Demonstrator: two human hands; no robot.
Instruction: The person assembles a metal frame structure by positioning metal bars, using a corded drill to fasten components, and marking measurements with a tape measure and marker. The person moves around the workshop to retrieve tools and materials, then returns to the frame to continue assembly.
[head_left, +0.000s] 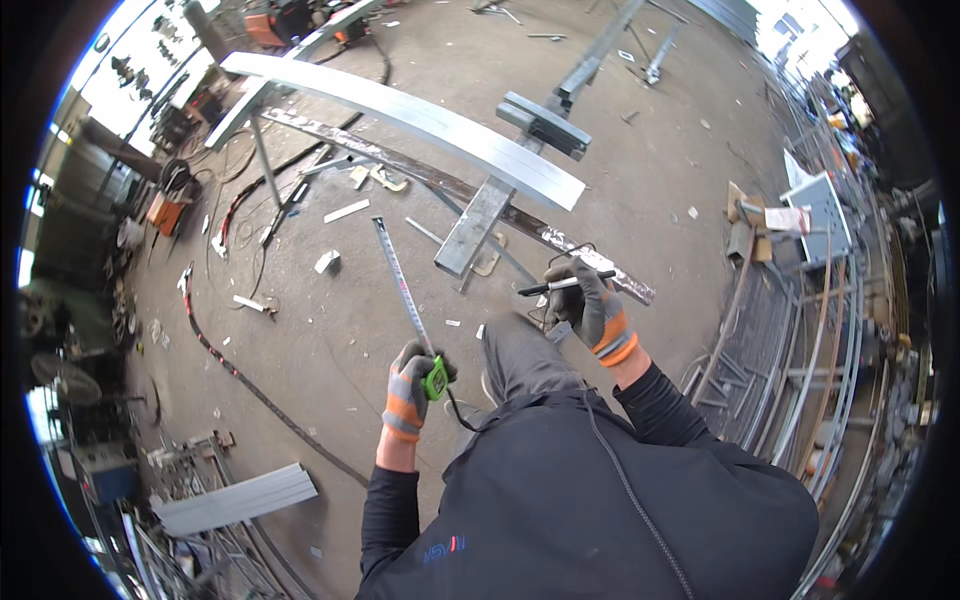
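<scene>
My left hand (408, 385), in a grey and orange work glove, is closed round a green tape measure (436, 379). Its blade (400, 280) sticks out forward and a little left, its tip in the air over the floor. In the same kind of glove, my right hand (588, 308) grips a black and white marker (566, 284) that points left. Ahead of both hands, a long silvery metal profile (410, 115) lies across metal beams. The near beam (475, 228) ends between my hands, and short square tubes (545, 125) rest on it.
A rusty, paint-flecked bar (600, 265) runs low beside my right hand. Cables (240, 375) snake over the floor at left, near an orange machine (165, 214). Metal stock lies on a rack (790, 350) at right. Another flat profile (240, 500) sits at lower left.
</scene>
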